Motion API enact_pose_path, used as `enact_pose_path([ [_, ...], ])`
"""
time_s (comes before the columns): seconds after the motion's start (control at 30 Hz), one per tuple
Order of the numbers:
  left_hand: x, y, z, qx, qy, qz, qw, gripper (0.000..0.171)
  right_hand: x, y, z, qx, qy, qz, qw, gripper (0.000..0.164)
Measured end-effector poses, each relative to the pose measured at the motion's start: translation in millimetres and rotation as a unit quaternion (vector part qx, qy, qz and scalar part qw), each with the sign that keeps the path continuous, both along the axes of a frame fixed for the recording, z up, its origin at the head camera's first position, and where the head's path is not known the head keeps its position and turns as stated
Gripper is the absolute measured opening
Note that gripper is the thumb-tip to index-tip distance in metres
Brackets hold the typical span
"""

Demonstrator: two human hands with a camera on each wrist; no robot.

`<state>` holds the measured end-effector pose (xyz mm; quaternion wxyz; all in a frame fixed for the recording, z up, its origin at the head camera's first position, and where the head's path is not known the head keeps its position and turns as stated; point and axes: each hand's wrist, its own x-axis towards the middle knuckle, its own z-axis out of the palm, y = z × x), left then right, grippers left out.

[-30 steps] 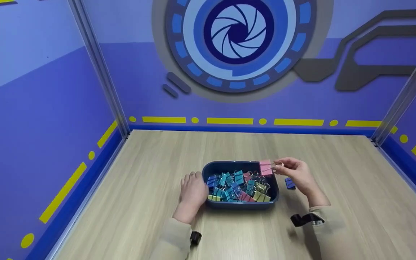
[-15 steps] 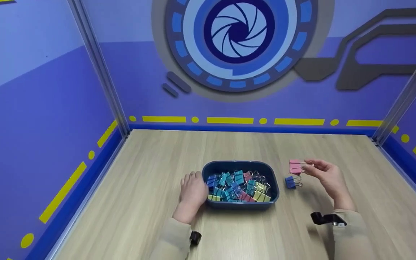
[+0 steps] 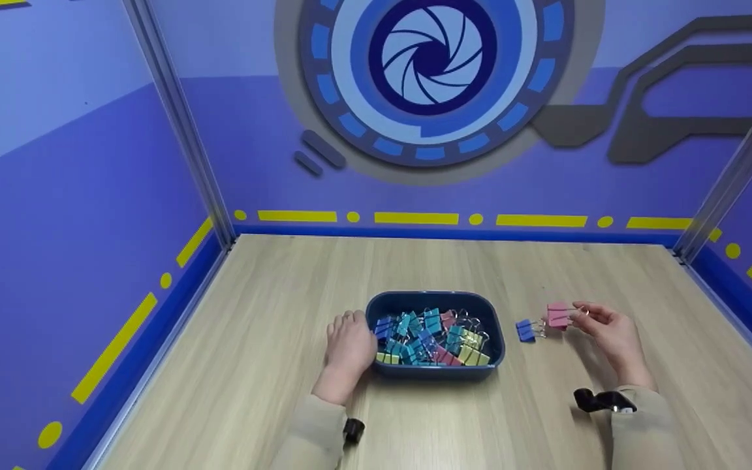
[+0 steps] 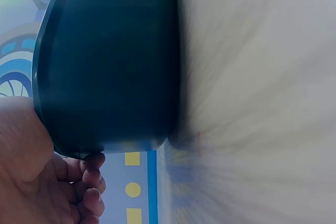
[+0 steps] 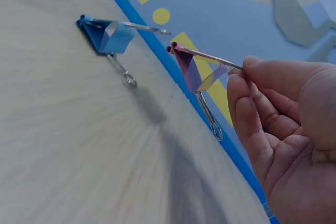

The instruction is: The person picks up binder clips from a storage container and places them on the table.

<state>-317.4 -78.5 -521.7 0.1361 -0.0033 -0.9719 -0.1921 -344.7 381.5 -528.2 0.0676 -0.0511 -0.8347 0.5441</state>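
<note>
My right hand pinches a pink binder clip by one wire handle, between thumb and fingers. The right wrist view shows that clip held in the air, its other handle hanging free. Just left of it, a blue binder clip lies on the table. A dark blue plastic bin holds a heap of binder clips in teal, blue, yellow and pink. At the bin's left end, my left hand holds the rim, fingers curled at the corner in the left wrist view.
The wood-grain table is enclosed by blue printed panels at the back and sides. Metal corner posts stand at the back corners.
My right hand has carried the pink binder clip from above the bin's right rim out to the right, past the blue clip, then a little lower. The left hand has stayed on the bin.
</note>
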Motion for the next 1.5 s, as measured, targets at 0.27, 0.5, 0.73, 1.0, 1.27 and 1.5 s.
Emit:
enact_pose_path([
  [0.27,0.0,0,1.3,0.004,-0.006,0.0,1.0,0.028,-2.3,-1,-8.7,0.016,-0.036,-0.003,0.999,0.05],
  [0.5,0.0,0,2.3,0.007,-0.003,-0.003,1.0,0.028,-2.7,-5,-11.5,0.022,-0.045,-0.003,0.999,0.049],
  [0.73,1.1,1,2.0,0.003,-0.011,-0.002,0.9999,0.03,-1.3,-6,-12.2,0.048,-0.029,0.009,0.998,0.052],
  [1.0,-0.5,0,0.7,0.001,-0.009,-0.002,1.0,0.029,2.0,-10,-0.1,0.068,-0.023,-0.02,0.997,0.057],
  [1.27,0.4,-1,1.9,0.007,-0.012,-0.003,0.9999,0.03,2.9,-21,20.5,0.09,0.021,-0.025,0.995,0.055],
  [1.5,0.2,-1,1.9,0.008,-0.009,-0.002,0.9999,0.029,4.8,-41,33.0,0.087,0.066,0.024,0.994,0.053],
])
